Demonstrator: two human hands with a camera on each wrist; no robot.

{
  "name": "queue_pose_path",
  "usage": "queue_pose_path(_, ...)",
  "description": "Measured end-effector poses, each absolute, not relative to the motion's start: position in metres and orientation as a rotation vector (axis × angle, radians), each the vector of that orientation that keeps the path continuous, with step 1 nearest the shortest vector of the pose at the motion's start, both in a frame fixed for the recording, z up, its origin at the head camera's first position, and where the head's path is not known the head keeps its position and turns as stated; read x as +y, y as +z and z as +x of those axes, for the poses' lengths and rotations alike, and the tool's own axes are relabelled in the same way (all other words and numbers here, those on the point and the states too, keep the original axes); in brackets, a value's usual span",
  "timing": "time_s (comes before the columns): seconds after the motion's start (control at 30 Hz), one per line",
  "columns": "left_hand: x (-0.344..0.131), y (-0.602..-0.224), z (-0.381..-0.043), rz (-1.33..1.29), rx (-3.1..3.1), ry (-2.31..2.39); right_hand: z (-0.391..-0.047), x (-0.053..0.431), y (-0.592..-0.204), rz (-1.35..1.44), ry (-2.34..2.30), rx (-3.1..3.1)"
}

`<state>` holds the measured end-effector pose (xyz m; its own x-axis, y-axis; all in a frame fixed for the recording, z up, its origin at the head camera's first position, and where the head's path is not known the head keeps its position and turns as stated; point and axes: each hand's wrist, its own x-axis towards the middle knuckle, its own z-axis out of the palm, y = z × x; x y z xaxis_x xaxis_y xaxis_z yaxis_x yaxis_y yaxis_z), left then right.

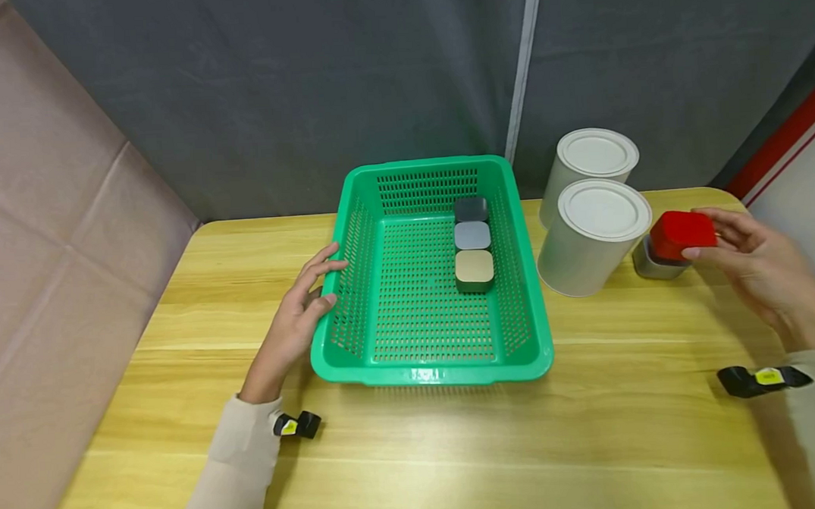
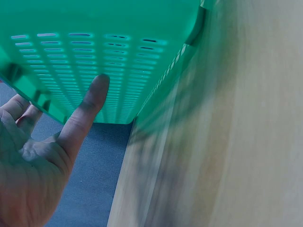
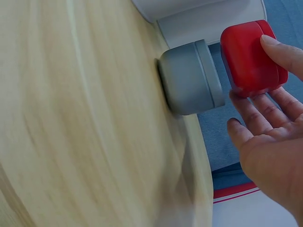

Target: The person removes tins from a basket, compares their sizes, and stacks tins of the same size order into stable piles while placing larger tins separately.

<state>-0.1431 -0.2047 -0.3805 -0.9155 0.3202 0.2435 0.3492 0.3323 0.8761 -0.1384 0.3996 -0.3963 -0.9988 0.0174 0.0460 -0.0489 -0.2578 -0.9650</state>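
Note:
My right hand holds a small red tin with rounded corners, thumb on one side and fingers on the other. In the right wrist view the red tin stands apart from a grey tin that rests on the table. A green plastic basket sits mid-table with three small tins along its right side: a black tin, a grey-blue tin and a beige-topped tin. At the basket's left rim is my left hand, fingers extended; its thumb lies along the slotted outer wall.
Two large white lidded cans stand one behind the other between the basket and the grey tin. Behind the wooden table hangs a dark grey curtain. A pinkish cloth wall borders the left side.

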Motion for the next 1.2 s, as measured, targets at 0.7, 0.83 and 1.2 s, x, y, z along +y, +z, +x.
queue_pose_path(0.7, -0.204, -0.38, -0.142, -0.636, -2.548, -1.676, -0.14, 0.4, -0.405, -0.036, 2.424, -1.955)
queue_pose_path(0.83, -0.204, -0.38, -0.142, -0.638, -2.546, -1.679, -0.14, 0.401, -0.406, -0.037, 2.453, -1.925)
queue_pose_path(1.2, -0.204, -0.38, -0.142, -0.628, -2.55, -1.673, -0.14, 0.402, -0.409, -0.016, 2.47, -1.899)
